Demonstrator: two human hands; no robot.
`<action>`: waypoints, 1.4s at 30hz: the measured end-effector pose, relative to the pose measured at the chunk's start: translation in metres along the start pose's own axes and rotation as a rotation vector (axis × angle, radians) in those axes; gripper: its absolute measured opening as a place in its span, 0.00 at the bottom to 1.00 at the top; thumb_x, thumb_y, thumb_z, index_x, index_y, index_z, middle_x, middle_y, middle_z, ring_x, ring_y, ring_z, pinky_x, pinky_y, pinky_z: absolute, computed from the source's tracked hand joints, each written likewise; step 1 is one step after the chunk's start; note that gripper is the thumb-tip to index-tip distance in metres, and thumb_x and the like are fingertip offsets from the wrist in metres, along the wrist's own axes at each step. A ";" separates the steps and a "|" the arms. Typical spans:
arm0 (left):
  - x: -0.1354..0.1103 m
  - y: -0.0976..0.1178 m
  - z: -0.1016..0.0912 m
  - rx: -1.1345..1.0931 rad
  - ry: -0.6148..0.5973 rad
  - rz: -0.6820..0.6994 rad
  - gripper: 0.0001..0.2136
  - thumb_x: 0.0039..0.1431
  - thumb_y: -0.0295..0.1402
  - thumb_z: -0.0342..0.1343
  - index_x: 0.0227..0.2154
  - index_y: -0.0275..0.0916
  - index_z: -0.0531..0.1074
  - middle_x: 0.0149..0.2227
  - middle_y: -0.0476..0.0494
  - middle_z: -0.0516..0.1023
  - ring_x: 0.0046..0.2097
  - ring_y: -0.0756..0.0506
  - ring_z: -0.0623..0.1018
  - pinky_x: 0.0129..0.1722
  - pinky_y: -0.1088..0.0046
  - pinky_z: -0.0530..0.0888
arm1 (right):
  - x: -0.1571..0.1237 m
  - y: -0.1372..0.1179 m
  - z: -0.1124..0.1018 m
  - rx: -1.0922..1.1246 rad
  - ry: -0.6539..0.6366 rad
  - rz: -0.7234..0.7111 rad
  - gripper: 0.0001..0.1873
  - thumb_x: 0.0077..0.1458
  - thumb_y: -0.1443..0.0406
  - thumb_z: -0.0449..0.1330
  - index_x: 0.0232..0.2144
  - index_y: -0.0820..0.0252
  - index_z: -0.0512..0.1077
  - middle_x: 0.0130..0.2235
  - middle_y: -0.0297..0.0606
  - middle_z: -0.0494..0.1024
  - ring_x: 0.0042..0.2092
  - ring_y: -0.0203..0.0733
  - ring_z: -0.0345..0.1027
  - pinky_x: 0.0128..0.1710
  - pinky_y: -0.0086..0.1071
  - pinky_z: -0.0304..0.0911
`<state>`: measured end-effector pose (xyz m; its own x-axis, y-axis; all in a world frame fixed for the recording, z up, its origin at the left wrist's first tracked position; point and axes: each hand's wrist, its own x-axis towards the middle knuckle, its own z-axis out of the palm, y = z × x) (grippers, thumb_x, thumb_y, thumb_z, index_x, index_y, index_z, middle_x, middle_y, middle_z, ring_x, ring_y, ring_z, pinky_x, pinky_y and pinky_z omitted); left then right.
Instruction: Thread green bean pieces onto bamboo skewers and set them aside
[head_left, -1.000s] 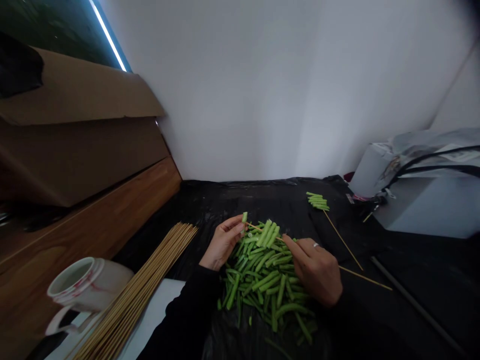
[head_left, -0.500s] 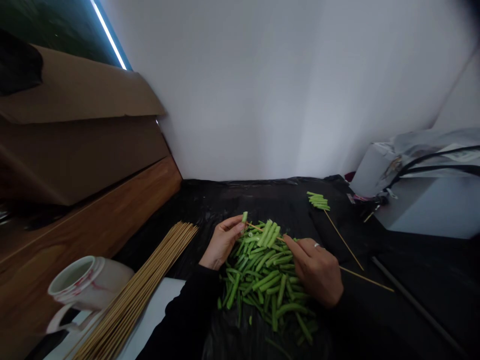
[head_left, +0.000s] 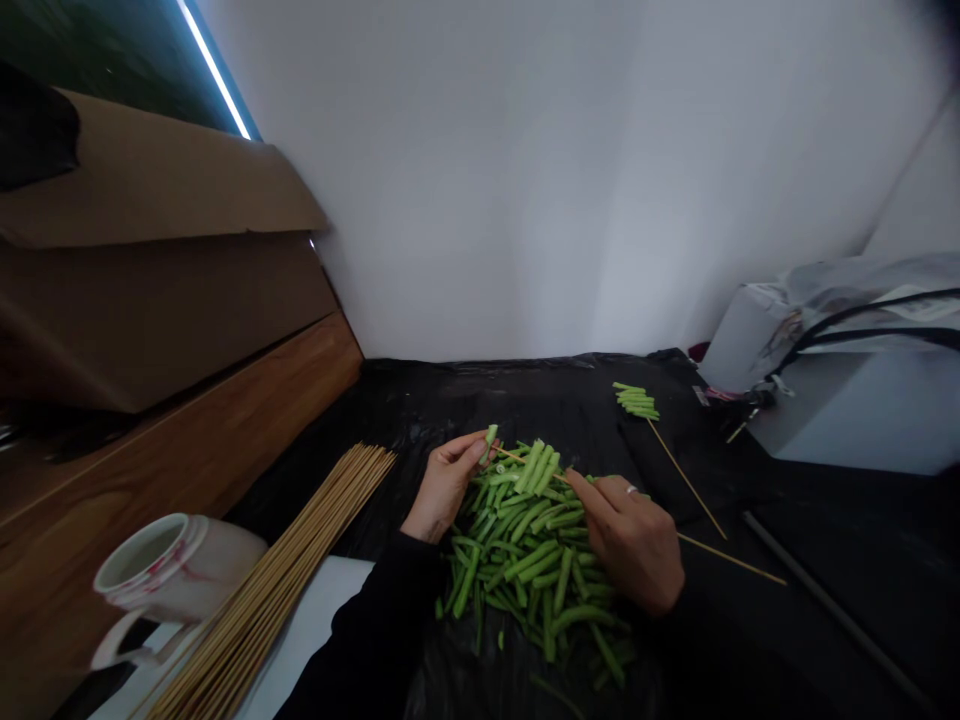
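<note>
Between the fingertips of my left hand [head_left: 448, 482] is a short piece of green bean [head_left: 490, 438], held upright at the tip of a bamboo skewer [head_left: 731, 558]. My right hand [head_left: 634, 540], with a ring on one finger, is closed around that skewer. Several bean pieces [head_left: 538, 468] are threaded side by side on it, just left of my right fingers. Below both hands spreads a heap of cut green beans [head_left: 525, 560]. Whether the skewer's point has entered the held piece, I cannot tell.
A finished-looking bean skewer [head_left: 637, 401] lies at the right on black plastic sheeting [head_left: 465, 390]. To the left are a bundle of bamboo skewers [head_left: 300, 570], a white mug [head_left: 180, 565] and a cardboard box [head_left: 165, 300]. A dark rod [head_left: 832, 610] and a white box [head_left: 862, 410] are right.
The bean piece in my left fingers has tilted slightly against the skewer tip. Both hands otherwise stay nearly where they were.
</note>
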<state>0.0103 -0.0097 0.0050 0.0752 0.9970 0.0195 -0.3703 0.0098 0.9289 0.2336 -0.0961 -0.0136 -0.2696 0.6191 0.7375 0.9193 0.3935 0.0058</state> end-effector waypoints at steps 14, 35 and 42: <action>-0.006 0.003 0.006 -0.174 -0.014 -0.147 0.13 0.37 0.29 0.72 0.30 0.33 0.81 0.30 0.42 0.83 0.32 0.50 0.79 0.38 0.74 0.73 | -0.005 -0.003 0.005 0.055 0.024 0.015 0.20 0.58 0.74 0.49 0.49 0.61 0.73 0.30 0.36 0.73 0.33 0.36 0.65 0.34 0.30 0.56; -0.013 -0.001 0.011 -0.192 -0.128 -0.200 0.11 0.44 0.30 0.70 0.33 0.34 0.79 0.35 0.41 0.83 0.38 0.45 0.81 0.46 0.68 0.75 | -0.008 -0.006 0.007 0.189 0.033 0.016 0.19 0.61 0.73 0.49 0.52 0.63 0.71 0.30 0.37 0.75 0.34 0.37 0.68 0.35 0.29 0.63; -0.017 -0.003 0.019 -0.174 -0.128 -0.209 0.12 0.42 0.32 0.71 0.32 0.35 0.79 0.34 0.42 0.83 0.36 0.47 0.80 0.44 0.70 0.74 | -0.005 -0.007 0.003 0.185 0.043 0.001 0.20 0.60 0.74 0.48 0.52 0.63 0.70 0.31 0.38 0.75 0.35 0.37 0.69 0.36 0.29 0.63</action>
<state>0.0274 -0.0280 0.0087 0.2788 0.9542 -0.1083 -0.4871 0.2377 0.8403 0.2271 -0.0994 -0.0193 -0.2526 0.5919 0.7654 0.8502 0.5135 -0.1164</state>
